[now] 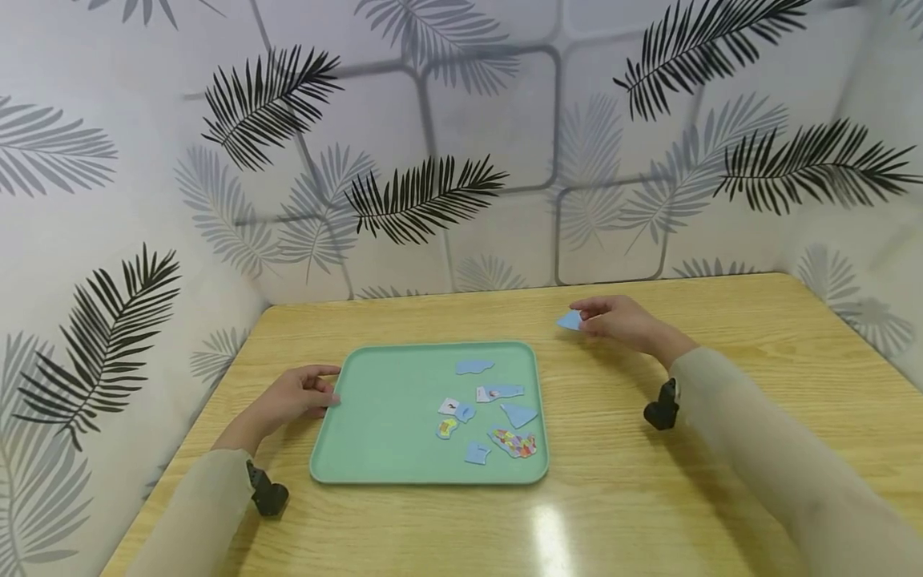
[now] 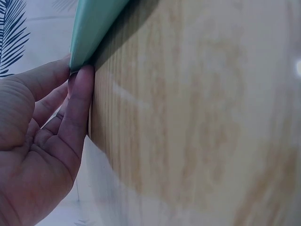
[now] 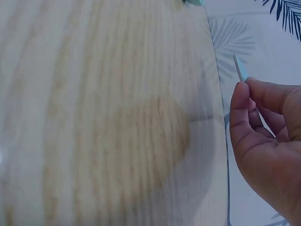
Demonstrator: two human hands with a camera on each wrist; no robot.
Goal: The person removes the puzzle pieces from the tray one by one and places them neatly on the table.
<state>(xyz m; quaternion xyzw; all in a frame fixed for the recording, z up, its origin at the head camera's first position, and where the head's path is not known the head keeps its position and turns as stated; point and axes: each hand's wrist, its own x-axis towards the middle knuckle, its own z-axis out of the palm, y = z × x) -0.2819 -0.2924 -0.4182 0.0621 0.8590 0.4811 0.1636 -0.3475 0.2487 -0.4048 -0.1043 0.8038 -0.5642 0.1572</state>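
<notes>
A green rectangular tray [image 1: 389, 425] lies on the wooden table, with its left rim pinched by my left hand [image 1: 299, 393]. In the left wrist view the thumb [image 2: 49, 77] is on one side of the rim and a finger [image 2: 81, 92] on the other. Beyond the tray's far right corner, my right hand [image 1: 616, 320] holds a flat light-blue puzzle piece [image 1: 570, 320] by its edge. The right wrist view shows this piece [image 3: 240, 68] edge-on between thumb and fingertip, raised over the table.
Several flat puzzle pieces lie apart in the tray's right half: plain blue ones such as a triangular piece [image 1: 519, 414], a multicoloured map piece [image 1: 513, 443] and a small yellow one [image 1: 447, 428]. A leaf-patterned wall [image 1: 490, 240] borders the table [image 1: 433, 529] at the back.
</notes>
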